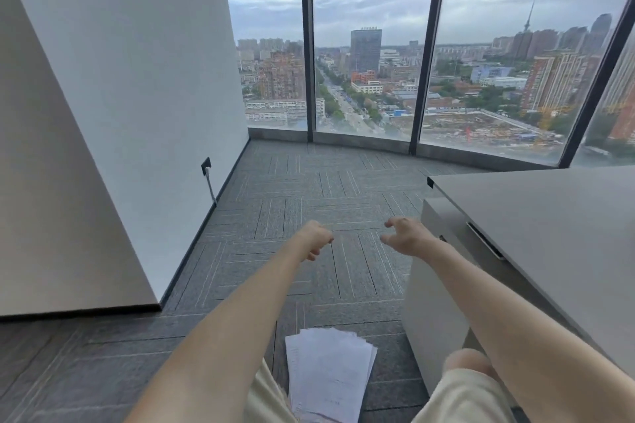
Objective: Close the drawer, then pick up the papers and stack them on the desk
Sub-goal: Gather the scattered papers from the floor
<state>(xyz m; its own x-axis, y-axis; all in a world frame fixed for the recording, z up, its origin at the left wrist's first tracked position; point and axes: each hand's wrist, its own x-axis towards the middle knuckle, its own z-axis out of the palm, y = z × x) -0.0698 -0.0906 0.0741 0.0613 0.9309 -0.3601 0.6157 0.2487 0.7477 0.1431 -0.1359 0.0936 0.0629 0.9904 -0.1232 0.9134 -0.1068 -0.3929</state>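
- Left hand [318,240]: I see it stretched forward over the carpet [309,189], fingers curled loosely inward with nothing in them; it touches nothing.
- Right hand [407,235]: I see it held out level with the left, fingers apart and hooked like a claw, holding nothing. It hangs just left of the cabinet [433,285] under the bench, and I cannot tell whether it touches the cabinet front.
- Papers [328,374]: a loose, slightly fanned pile of white printed sheets lies on the floor between my two knees, near the bottom of the view and well below both hands. Part of the pile's left edge is hidden by my left leg.
- Bench [549,216]: a grey top fills the right side, bare in the part I can see. A dark slot shows in its left edge.
- Drawer: I cannot make out a separate drawer front on the pale cabinet, so I cannot tell whether it is open or shut.
- Surroundings: a white wall [137,79] stands to the left, with a dark socket [206,163] low down and a cable running from it to the floor. Tall windows [367,45] ahead show a city under cloud.
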